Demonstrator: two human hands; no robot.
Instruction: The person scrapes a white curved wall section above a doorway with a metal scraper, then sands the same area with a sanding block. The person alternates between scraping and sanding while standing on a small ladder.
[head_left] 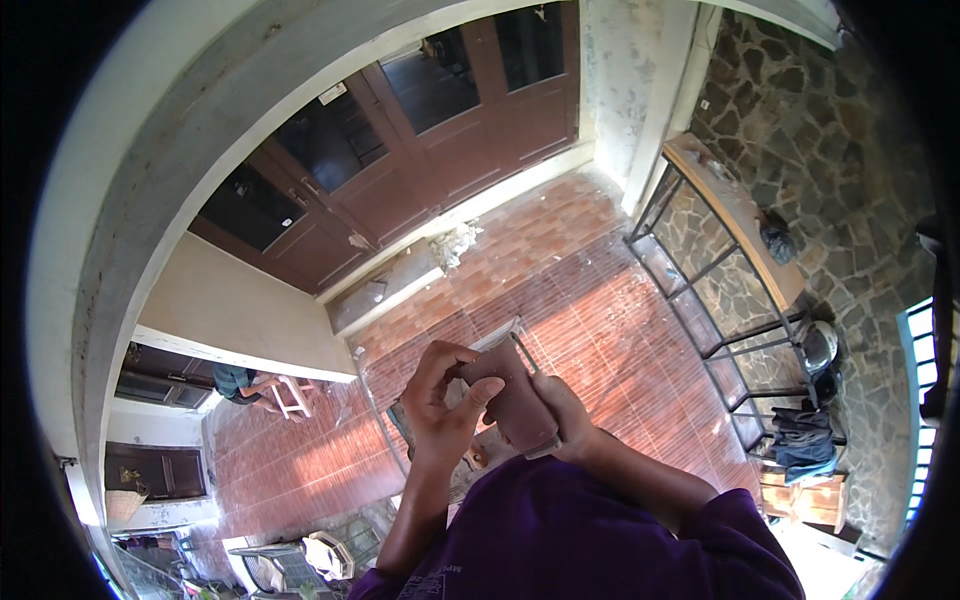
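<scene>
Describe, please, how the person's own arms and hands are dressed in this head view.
Both hands, the left hand and the right hand, are bare, without gloves. No ring or watch shows. The forearms are uncovered; the purple sleeves of a purple top end at about the elbows.

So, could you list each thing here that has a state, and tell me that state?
Left hand: raised, fingers pinching the top edge of the brown pouch.
Right hand: cupped under the pouch, holding it.
Brown pouch: held up between both hands, tilted; open or sealed, cannot tell.
Clear bag: behind the pouch, upright in front of the hands.
Doors: shut.
Metal rack: standing against the stone wall.
</scene>
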